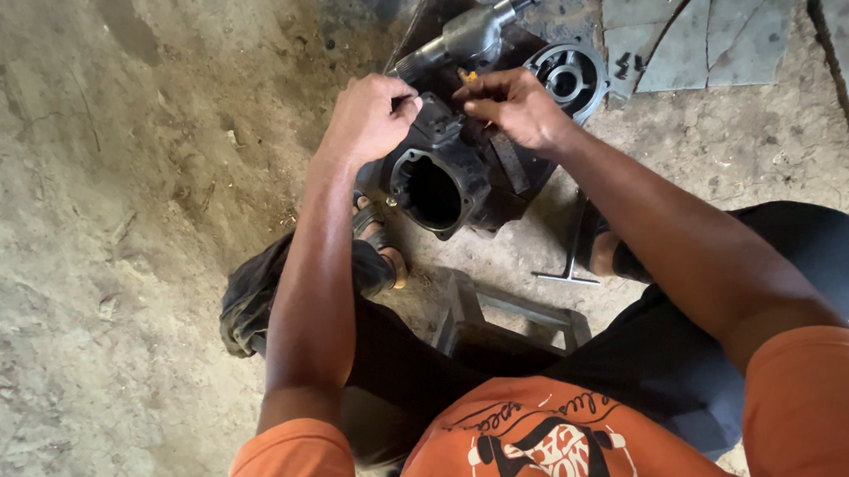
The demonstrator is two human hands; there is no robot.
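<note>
A black metal housing (pixel 441 185) with a large round bore lies on a dark board on the dirt floor between my feet. My left hand (pixel 370 117) is closed on the housing's top edge, fingers curled around something small that I cannot make out. My right hand (pixel 511 103) pinches a small part against the housing's top, with an orange tip (pixel 468 75) showing just above the fingers. A grey metal cylinder with a shaft (pixel 463 35) lies right behind both hands.
A round black cover with a central hole (pixel 567 73) sits to the right of the housing. A T-shaped metal tool (pixel 570 251) lies by my right foot. A low metal stool frame (pixel 504 316) is under me. Broken stone slabs (pixel 702 26) lie at the back right.
</note>
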